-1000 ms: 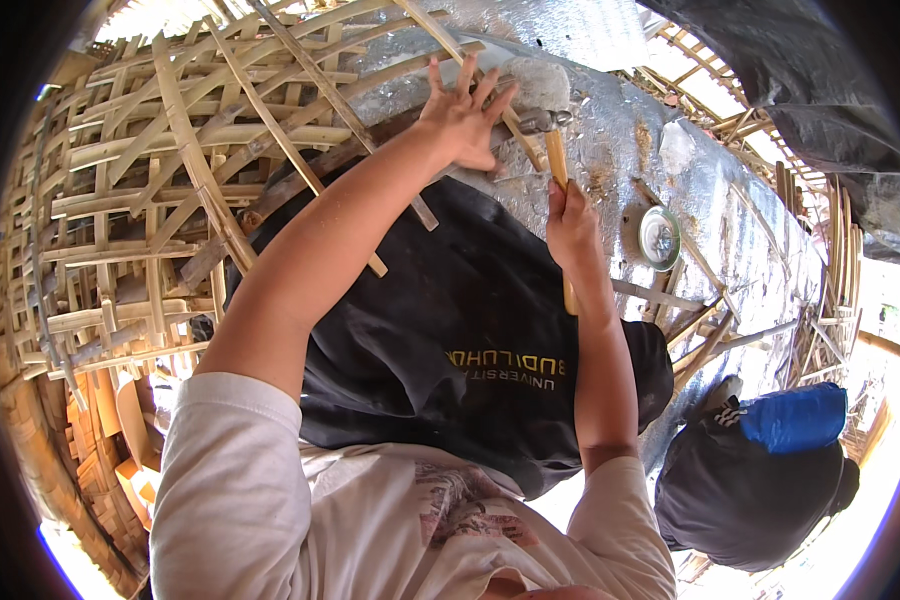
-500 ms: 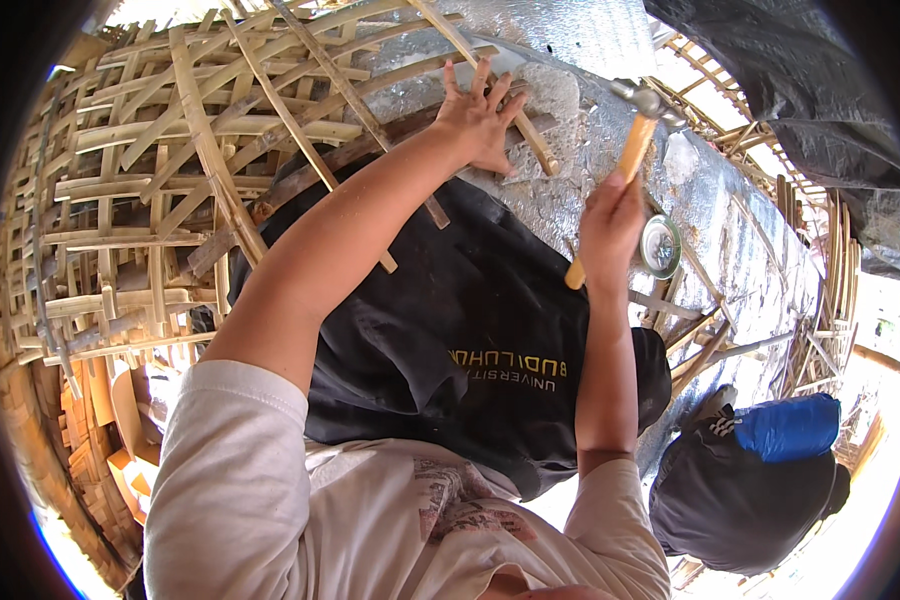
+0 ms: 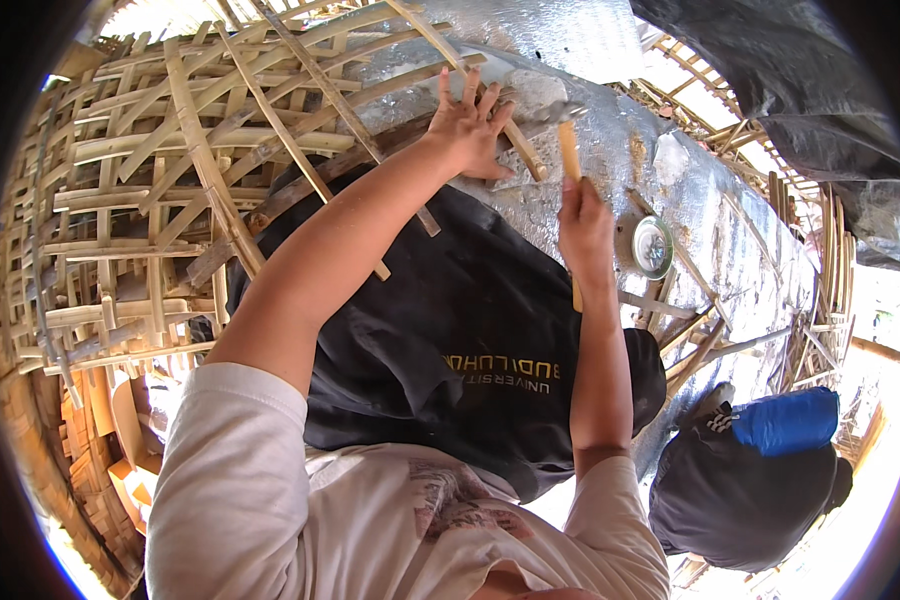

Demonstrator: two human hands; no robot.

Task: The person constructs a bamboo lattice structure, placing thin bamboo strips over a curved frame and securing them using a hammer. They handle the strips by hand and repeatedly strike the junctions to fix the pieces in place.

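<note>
My left hand (image 3: pixel 470 125) lies at the edge of a woven bamboo panel (image 3: pixel 195 175), fingers spread across a slanting bamboo strip (image 3: pixel 520 145). In my right hand (image 3: pixel 585 225) is a hammer (image 3: pixel 570 150), gripped round its wooden handle. The hammer's head is smeared by motion, close to the lower end of that strip and just right of my left fingers. Whether it touches anything, I cannot tell. Black cloth with yellow lettering (image 3: pixel 460 320) covers my lap below the panel.
A small round dish (image 3: pixel 653 248) with a green rim sits on the silvery sheet (image 3: pixel 690 185), right of my right hand. Thin sticks (image 3: pixel 690 350) lie below it. At lower right is a dark bag (image 3: pixel 750 490) with a blue bundle (image 3: pixel 788 422). Black sheeting (image 3: pixel 770 80) hangs at upper right.
The hammer has swung left and down from its raised place at the right, toward the bamboo strip. My left hand stays on the strip.
</note>
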